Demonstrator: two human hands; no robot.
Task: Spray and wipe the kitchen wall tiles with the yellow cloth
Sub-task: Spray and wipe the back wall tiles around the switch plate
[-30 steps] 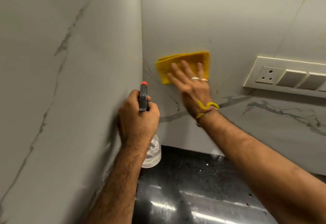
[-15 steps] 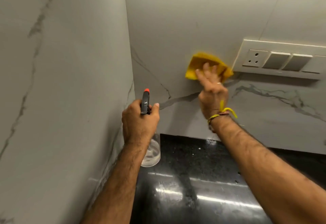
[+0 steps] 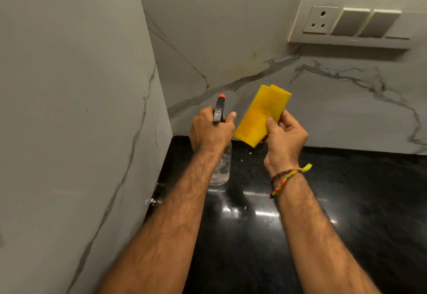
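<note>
The yellow cloth (image 3: 261, 114), folded, sits at centre frame, clear of the wall tiles (image 3: 231, 27), with the fingers (image 3: 271, 123) of the right hand (image 3: 285, 138) closed on its right edge. We note the left hand (image 3: 211, 129) just beside it, its fingers wrapped around the spray bottle (image 3: 219, 111), red nozzle toward the tiles. We record a switch panel (image 3: 351, 19) at upper right and a black desk (image 3: 346, 201) below.

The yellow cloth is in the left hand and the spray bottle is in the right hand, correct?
Not quite, the hands are swapped. The head view shows the yellow cloth in the right hand, and the spray bottle in the left hand.
</note>
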